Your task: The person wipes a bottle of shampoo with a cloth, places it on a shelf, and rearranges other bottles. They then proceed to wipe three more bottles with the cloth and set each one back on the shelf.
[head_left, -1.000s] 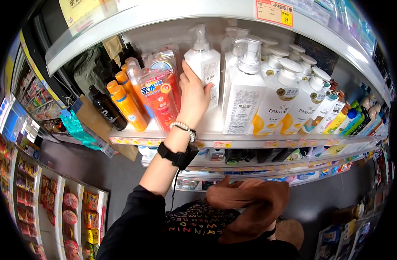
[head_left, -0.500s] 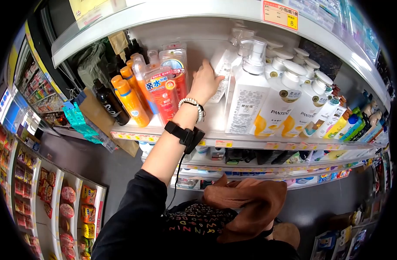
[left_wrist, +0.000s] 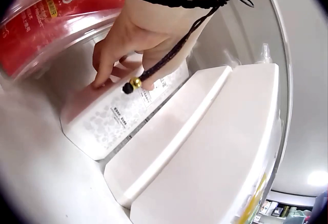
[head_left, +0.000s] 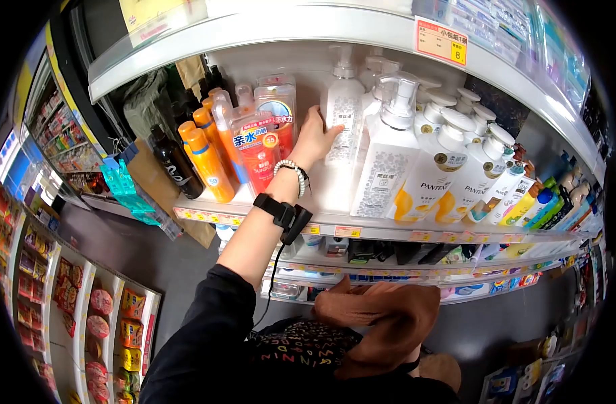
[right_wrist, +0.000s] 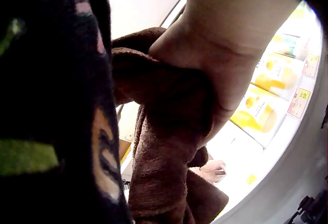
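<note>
My left hand (head_left: 314, 140) grips a white pump bottle (head_left: 343, 111) with a grey floral pattern, thumb on its front and fingers around its left side. The bottle stands nearly upright on the shelf, close beside a row of matching white bottles (head_left: 382, 168). In the left wrist view its base (left_wrist: 97, 137) is right at the shelf surface. Red sunscreen packs (head_left: 257, 158) stand just left of the hand. My right hand (right_wrist: 220, 70) holds a brown cloth (right_wrist: 164, 157), bunched and hanging down; most of its fingers are hidden by the folds.
White and yellow Pantene bottles (head_left: 436, 168) continue the row to the right. Orange spray cans (head_left: 210, 165) and a dark bottle (head_left: 175, 161) stand at the left. An upper shelf edge (head_left: 254, 37) overhangs the bottles. A snack rack (head_left: 86, 316) stands low on the left.
The gripped bottle has shifted right toward its matching row. Half a second ago it leaned; now it stands nearly upright. The right hand's cloth stays about where it was.
</note>
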`<state>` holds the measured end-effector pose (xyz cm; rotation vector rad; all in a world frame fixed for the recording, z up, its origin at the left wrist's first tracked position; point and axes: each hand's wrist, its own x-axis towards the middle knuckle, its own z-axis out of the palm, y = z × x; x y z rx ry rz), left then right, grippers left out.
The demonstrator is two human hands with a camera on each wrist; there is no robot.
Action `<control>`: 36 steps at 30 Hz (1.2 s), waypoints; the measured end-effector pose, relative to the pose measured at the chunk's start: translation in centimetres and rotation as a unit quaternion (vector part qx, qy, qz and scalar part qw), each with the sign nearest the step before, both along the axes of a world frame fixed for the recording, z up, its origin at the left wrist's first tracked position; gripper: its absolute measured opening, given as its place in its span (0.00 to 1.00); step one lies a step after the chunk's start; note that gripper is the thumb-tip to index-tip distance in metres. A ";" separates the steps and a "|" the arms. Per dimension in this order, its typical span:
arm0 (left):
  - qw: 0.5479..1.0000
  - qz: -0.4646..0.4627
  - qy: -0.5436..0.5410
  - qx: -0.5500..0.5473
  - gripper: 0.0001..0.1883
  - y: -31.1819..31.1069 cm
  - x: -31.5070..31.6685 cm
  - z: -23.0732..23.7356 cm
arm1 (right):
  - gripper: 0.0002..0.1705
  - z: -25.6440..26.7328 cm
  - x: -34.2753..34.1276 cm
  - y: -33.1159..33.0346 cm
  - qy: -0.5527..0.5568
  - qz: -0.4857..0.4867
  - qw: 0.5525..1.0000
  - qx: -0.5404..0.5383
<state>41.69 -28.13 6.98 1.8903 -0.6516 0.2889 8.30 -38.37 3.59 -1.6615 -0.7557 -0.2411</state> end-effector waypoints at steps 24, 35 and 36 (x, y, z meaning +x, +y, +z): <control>0.990 -0.138 0.034 0.014 0.29 -1.8 0.3 -0.1 | 0.20 -1.1 -1.7 0.9 0.117 -0.181 0.969 0.120; 0.986 -0.165 0.039 -0.001 0.28 -2.7 0.4 -0.5 | 0.19 -1.3 -1.6 0.9 0.125 -0.191 0.967 0.116; 0.986 -0.165 0.039 -0.001 0.28 -2.8 0.5 -0.7 | 0.19 -1.3 -1.6 1.0 0.126 -0.191 0.967 0.116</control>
